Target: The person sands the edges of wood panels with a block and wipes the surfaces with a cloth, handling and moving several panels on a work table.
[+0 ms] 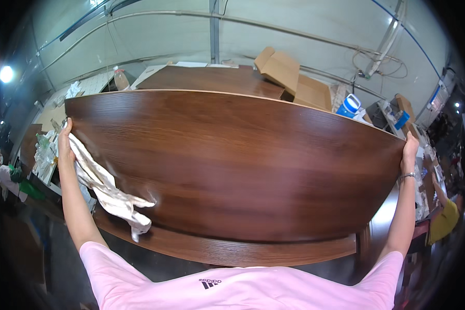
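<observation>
Nearest the camera is a soft pink short-sleeved shirt [243,289], worn by the person, at the bottom of the frame. Two bare arms reach up from it, one on each side.

Across the middle of the frame is a big, flat, shiny dark brown wooden board [253,160]. It leans, with its far edge up high and its near edge down low. Just below it shows a long dark brown wooden piece [232,252]. I cannot tell if the two touch.

As for how far the work has come, the big board seems to be up in both hands, and setting it down looks like the part not yet done. I cannot tell if it has been wiped.

The left hand [65,144] is at the board's left edge. Its fingers look closed on the edge, and a long, crumpled white cloth [106,188] hangs from that hand over the board's front. The right hand [409,151] has its fingers bent around the right edge, with only the board in it. Most fingertips are hidden, so I cannot tell how tightly they press.

Behind the board, at the upper right, are an open tan cardboard box [312,92] and a blue and white plastic jug [350,105].
</observation>
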### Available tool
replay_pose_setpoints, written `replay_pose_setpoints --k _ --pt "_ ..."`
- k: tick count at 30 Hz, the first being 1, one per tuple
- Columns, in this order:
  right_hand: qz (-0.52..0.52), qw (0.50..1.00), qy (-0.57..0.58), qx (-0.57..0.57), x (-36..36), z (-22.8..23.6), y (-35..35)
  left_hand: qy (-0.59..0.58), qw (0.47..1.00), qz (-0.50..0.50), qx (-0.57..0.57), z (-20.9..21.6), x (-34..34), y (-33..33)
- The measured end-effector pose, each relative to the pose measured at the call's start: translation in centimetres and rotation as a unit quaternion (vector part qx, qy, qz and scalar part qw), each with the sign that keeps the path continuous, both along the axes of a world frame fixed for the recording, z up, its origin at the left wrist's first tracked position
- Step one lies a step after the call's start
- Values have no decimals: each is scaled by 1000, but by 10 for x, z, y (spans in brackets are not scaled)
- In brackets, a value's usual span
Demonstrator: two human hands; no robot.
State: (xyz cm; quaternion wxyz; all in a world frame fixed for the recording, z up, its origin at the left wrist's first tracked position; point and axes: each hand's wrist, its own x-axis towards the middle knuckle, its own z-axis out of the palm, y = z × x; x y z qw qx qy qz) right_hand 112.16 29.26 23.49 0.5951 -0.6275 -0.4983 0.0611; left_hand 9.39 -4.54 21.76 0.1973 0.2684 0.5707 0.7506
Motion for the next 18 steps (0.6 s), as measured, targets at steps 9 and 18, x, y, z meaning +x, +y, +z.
replay_pose_setpoints --k 9,18 --pt "-7 976 20 216 -37 17 -77 -100 984 -31 146 -46 -40 -25" --pt "20 969 49 241 -42 13 -139 -41 953 258 154 -85 -30 -73"
